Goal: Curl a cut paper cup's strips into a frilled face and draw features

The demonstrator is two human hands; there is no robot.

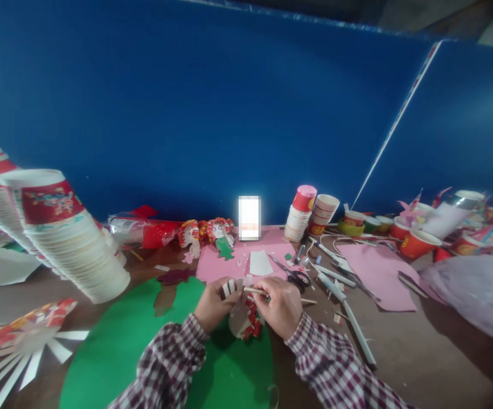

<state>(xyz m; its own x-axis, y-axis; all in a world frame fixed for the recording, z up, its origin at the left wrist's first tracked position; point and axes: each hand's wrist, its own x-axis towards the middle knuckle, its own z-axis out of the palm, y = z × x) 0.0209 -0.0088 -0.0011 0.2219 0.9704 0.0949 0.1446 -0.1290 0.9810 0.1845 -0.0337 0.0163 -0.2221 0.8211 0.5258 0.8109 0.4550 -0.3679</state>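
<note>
My left hand (213,305) is closed on a cut paper cup (239,321), whose white strips stick up past the fingers. The cup's round base and its curled red-and-white strips hang below, between both hands. In my right hand (281,305) a thin wooden stick (254,291) is pinched, its tip lying against the paper strips by the left fingers. A large green paper sheet (114,346) is spread beneath my hands. Just beyond them are a white paper piece (260,263) and black-handled scissors (298,278).
Tall stacks of paper cups (76,250) lean at left, near another cup cut into strips (33,341). Paper figures (224,248) lie by the pink sheet (212,264). A glue gun (331,285), red cups (420,244) and a plastic bag (476,289) are at right. A blue wall (187,113) rises behind.
</note>
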